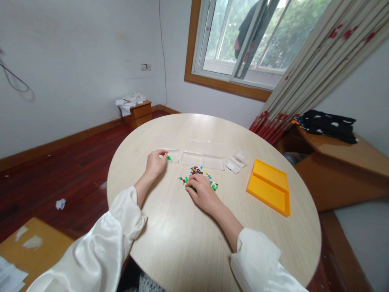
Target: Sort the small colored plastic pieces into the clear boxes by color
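My left hand is over the left end of a small clear plastic box, its thumb and forefinger pinched together. Green pieces lie in this box beside the fingertips. Anything held in that pinch is too small to make out. My right hand rests on the near side of a loose pile of tiny building bricks, brown, green, blue, yellow and white. Its fingers curl inward over green bricks, and the palm hides part of the pile. What its fingertips grip is not plain.
Behind the pile stands a clear two-part box. Right of it sits a small clear open case. A yellow divided tray lies on the right of the round table. A wooden cabinet stands beyond the table's right edge.
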{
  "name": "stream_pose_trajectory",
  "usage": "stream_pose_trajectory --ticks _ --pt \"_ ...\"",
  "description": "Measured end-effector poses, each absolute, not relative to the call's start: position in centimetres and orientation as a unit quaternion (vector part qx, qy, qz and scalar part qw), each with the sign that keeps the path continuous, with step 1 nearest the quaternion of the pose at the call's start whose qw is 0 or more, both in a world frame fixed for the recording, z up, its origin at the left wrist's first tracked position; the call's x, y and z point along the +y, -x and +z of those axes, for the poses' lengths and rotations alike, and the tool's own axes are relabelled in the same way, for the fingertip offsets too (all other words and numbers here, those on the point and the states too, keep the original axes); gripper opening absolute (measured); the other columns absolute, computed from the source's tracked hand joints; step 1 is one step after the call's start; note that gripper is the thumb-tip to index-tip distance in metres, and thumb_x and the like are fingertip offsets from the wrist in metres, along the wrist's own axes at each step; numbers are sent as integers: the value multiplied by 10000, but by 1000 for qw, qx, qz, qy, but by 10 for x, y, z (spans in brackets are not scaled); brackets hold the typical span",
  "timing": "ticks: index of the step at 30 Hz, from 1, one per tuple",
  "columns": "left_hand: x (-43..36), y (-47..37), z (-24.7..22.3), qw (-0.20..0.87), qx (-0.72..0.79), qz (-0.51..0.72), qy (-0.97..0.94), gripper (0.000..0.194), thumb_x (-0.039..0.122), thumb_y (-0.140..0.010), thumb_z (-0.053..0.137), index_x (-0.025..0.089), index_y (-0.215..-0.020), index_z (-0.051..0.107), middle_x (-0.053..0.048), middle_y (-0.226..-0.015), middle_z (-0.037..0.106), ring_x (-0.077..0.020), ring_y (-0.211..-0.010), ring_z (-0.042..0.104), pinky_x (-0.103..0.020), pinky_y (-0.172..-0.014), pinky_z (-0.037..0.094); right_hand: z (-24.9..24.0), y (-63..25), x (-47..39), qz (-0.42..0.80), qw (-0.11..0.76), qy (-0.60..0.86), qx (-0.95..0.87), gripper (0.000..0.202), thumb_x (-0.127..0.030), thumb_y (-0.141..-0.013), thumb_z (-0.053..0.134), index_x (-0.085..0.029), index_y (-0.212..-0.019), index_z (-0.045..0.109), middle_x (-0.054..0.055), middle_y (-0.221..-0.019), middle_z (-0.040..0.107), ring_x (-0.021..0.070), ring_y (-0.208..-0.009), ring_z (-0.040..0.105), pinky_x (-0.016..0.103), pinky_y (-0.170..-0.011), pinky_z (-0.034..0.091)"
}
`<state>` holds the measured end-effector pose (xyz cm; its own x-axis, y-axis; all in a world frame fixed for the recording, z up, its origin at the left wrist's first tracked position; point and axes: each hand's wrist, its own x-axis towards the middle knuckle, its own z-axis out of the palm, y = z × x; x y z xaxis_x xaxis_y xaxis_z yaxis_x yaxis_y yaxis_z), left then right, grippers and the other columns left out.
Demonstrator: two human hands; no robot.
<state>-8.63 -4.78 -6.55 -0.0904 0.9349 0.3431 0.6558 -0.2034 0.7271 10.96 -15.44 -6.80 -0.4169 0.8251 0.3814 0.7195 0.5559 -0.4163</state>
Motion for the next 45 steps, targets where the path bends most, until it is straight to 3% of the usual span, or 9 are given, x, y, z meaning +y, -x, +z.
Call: stream_pose_trajectory --ticks 7,13,19,27,40,45 --pt "-48 87 -65 164 607 420 -655 227 193 -754 515 131 -866 703 -75 -865 715 -173 -754 614 -273 -763 447 -68 -109 -153 85 323 468 -818 79 -168 -856 542 -177 -853 620 61 -838 661 201 -832 565 354 -780 402" --pt "-55 80 -56 190 563 447 -669 191 250 -736 548 140 -793 694 -51 -788 696 -147 -676 550 -256 -667 420 -71 -111 -151 93 368 464 -800 139 -180 -867 510 -195 -870 648 68 -833 684 198 -804 603 351 -762 459" --pt "-74 66 -48 328 423 385 -751 214 331 -717 597 147 -747 700 -36 -713 668 -120 -615 491 -244 -593 380 -71 -112 -151 107 400 472 -778 159 -170 -859 507 -204 -886 660 68 -853 691 200 -835 624 349 -774 487" --pt "-87 55 -47 457 326 302 -771 254 378 -677 686 144 -770 717 -70 -752 687 -140 -669 540 -254 -617 404 -65 -110 -153 129 442 500 -734 137 -194 -853 505 -208 -875 640 51 -851 692 187 -821 632 319 -767 486" --pt "-86 56 -48 471 302 301 -772 235 363 -698 668 144 -776 708 -67 -766 682 -144 -694 541 -252 -627 390 -68 -110 -152 145 449 506 -722 129 -197 -840 497 -209 -848 625 42 -833 685 178 -776 628 304 -732 483" --pt "-82 60 -47 409 343 327 -780 222 339 -739 598 136 -759 687 -40 -720 645 -118 -630 491 -238 -595 366 -69 -111 -151 130 441 503 -732 144 -178 -844 485 -202 -865 625 52 -844 675 188 -812 618 320 -756 477"
